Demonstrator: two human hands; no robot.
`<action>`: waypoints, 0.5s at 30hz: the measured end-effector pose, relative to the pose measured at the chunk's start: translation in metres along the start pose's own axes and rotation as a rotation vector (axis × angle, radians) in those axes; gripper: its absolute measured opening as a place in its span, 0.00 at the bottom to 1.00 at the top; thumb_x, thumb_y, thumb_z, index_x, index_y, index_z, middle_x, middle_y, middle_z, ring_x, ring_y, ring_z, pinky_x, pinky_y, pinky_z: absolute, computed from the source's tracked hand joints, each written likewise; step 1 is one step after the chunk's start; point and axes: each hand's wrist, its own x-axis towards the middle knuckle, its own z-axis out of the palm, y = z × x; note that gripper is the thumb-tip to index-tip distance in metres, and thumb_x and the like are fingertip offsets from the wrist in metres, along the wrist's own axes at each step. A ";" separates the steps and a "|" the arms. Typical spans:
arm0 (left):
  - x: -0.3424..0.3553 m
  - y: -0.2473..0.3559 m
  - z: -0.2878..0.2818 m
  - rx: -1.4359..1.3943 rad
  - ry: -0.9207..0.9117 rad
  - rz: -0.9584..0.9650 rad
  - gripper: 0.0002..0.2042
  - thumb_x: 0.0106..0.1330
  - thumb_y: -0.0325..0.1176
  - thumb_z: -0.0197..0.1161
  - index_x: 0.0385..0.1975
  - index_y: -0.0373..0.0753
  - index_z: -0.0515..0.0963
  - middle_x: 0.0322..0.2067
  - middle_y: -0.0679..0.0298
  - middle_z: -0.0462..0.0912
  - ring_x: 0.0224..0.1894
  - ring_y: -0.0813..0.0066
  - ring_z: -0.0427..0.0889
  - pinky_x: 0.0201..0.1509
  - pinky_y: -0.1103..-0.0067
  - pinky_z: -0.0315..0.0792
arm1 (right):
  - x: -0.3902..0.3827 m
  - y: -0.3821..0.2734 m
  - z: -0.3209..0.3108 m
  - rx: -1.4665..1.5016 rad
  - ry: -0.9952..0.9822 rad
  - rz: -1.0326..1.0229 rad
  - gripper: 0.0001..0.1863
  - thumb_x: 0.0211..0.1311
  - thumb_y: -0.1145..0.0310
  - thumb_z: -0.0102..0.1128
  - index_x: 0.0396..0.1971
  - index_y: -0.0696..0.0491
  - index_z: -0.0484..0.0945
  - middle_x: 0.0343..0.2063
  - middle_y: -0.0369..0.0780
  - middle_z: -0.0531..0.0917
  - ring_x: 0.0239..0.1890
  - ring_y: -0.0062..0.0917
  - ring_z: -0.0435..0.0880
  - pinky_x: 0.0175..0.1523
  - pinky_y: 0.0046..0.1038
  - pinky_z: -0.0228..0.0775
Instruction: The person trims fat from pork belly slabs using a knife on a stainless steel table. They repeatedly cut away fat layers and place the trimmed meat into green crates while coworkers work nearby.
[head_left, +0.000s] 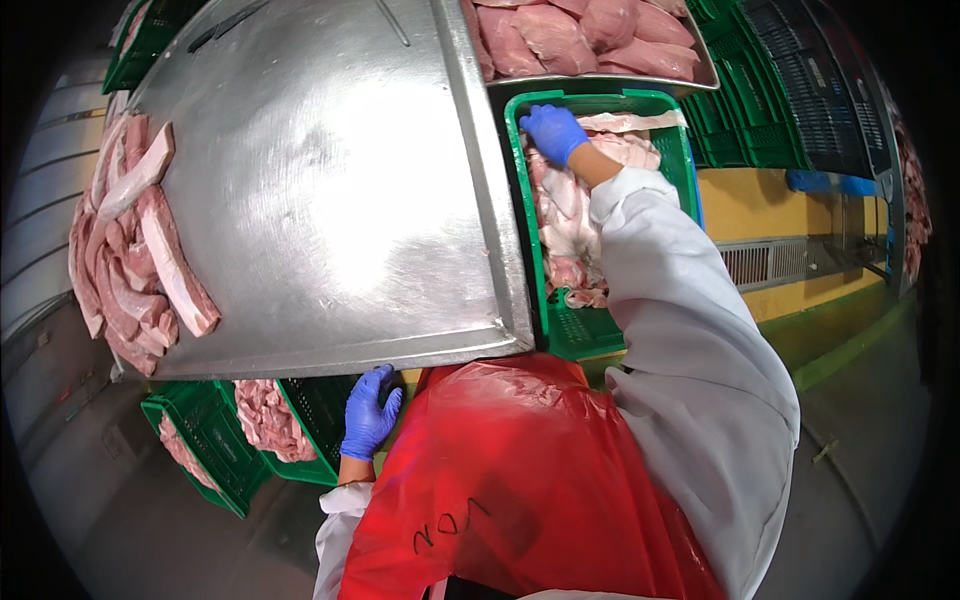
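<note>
My right hand [553,132], in a blue glove, reaches into the far left corner of a green crate [582,335]. Its fingers curl down, and what they grip is hidden. Raw, pale pink meat pieces [567,215] fill much of this crate. Beside the hand, a long pale strip of meat [635,121] stretches right toward the crate's rim. My left hand [370,412], also gloved in blue, is at the front edge of the steel table [320,200]. Its fingers are extended and the thumb stands apart, with nothing visible in it.
Long meat strips [135,245] are piled at the table's left side. A metal tray [640,83] of large meat pieces sits beyond the crate. Green crates with meat [270,420] stand below the table's front left. Stacked green crates [735,90] are at far right.
</note>
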 end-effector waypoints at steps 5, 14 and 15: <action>0.008 -0.004 -0.003 -0.017 -0.026 -0.015 0.15 0.63 0.32 0.67 0.48 0.35 0.78 0.44 0.52 0.84 0.47 0.50 0.83 0.53 0.66 0.76 | -0.050 -0.008 0.023 0.161 -0.513 -0.085 0.21 0.67 0.58 0.50 0.54 0.50 0.80 0.55 0.47 0.81 0.60 0.38 0.79 0.61 0.48 0.70; 0.008 -0.016 -0.003 0.053 -0.071 0.034 0.17 0.62 0.32 0.67 0.50 0.36 0.77 0.45 0.52 0.84 0.49 0.50 0.82 0.55 0.65 0.75 | -0.138 0.170 0.046 -0.516 0.181 0.250 0.18 0.64 0.66 0.50 0.52 0.51 0.80 0.49 0.43 0.84 0.57 0.37 0.78 0.68 0.42 0.60; 0.007 -0.016 -0.002 0.059 -0.083 0.020 0.17 0.62 0.32 0.67 0.51 0.36 0.77 0.45 0.52 0.84 0.49 0.50 0.82 0.55 0.64 0.75 | -0.133 0.168 0.032 -0.539 0.007 0.198 0.17 0.65 0.66 0.49 0.50 0.50 0.80 0.45 0.43 0.84 0.53 0.36 0.80 0.67 0.41 0.61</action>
